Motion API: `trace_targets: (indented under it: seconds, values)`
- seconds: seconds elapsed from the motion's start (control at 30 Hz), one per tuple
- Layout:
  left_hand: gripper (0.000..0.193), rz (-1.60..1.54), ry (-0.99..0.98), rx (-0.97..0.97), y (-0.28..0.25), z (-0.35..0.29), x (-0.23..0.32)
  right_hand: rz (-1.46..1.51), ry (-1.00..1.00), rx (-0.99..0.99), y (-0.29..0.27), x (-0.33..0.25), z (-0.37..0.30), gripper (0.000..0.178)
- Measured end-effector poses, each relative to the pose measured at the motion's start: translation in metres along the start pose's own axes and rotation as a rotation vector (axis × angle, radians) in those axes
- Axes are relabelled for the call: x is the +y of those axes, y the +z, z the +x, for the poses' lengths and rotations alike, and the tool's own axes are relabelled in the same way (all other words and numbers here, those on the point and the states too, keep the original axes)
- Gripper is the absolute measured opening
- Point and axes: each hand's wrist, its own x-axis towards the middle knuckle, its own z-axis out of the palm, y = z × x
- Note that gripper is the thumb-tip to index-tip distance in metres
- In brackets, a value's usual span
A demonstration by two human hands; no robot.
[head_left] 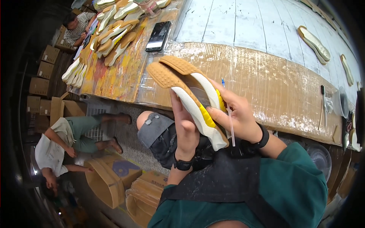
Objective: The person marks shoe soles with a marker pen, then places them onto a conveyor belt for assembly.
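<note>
A pair of shoe soles is held up over the near table edge, side by side, with tan bumpy undersides and white ribbed sidewalls with yellow patches. The nearer sole [189, 102] rests against my left hand [186, 135], whose palm and fingers support it from the left and are partly hidden behind it. My right hand [238, 116] grips both soles from the right, its thumb on the nearer one and its fingers at the farther sole [205, 84]. A thin whitish stick [231, 127] hangs from the right hand between its fingers.
Cardboard covers the table's near strip [281, 83]. At left lie a phone [158, 36] and a heap of soles [110, 38]. Single soles [315, 45] lie far right, near a brush [323, 98] and a plastic cup [341, 102]. Boxes [104, 178] and two other people [57, 148] are to the left.
</note>
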Motion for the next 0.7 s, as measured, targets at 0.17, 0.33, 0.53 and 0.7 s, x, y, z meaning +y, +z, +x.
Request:
trace_targets:
  seconds: [0.17,0.33,0.53,0.7]
  values:
    - [0.106,0.3,-0.113,0.064,0.01,-0.003,0.011,0.042,0.098,-0.029,0.004,0.003,-0.004,0.05]
    - [0.093,0.116,-0.124,0.168,0.008,-0.002,0.006,0.111,0.162,-0.09,0.005,0.003,-0.004,0.05]
    - [0.077,0.17,-0.074,0.253,0.019,0.004,0.006,0.316,0.274,-0.1,0.006,0.007,-0.005,0.048]
    - [0.074,0.209,-0.055,0.261,0.016,0.007,0.004,0.373,0.376,-0.081,0.006,0.012,-0.005,0.048]
